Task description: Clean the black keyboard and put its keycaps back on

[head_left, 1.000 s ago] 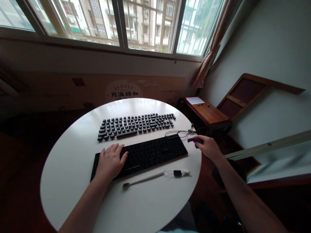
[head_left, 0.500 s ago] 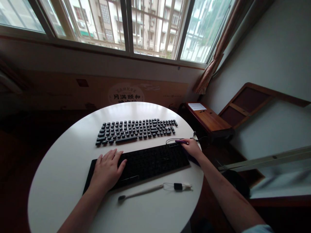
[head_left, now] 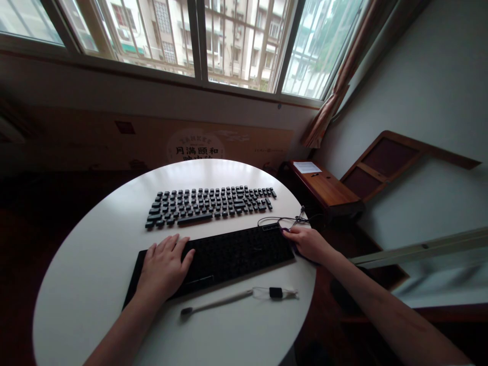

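Observation:
A black keyboard base (head_left: 236, 254) with its keycaps off lies slanted on the white round table (head_left: 87, 269). My left hand (head_left: 163, 267) rests flat on its left part, fingers spread. At the keyboard's right end, my right hand (head_left: 307, 243) is closed on a purple cloth (head_left: 285, 232), pressed to the upper right edge; most of the cloth is hidden by the hand. In front of the keyboard lie a long-handled brush (head_left: 217, 305) and a wire keycap puller (head_left: 275, 293) with a black grip.
Behind the keyboard, loose black keycaps (head_left: 209, 206) stand in rows. A thin black cable (head_left: 290, 219) curls near the table's right edge. Beyond that edge stands a wooden chair (head_left: 328, 185) with a paper (head_left: 307, 167) on it.
My right hand has brought the purple cloth from right of the keyboard in to its upper right corner, then slightly down the right edge. My left hand stays on the keyboard.

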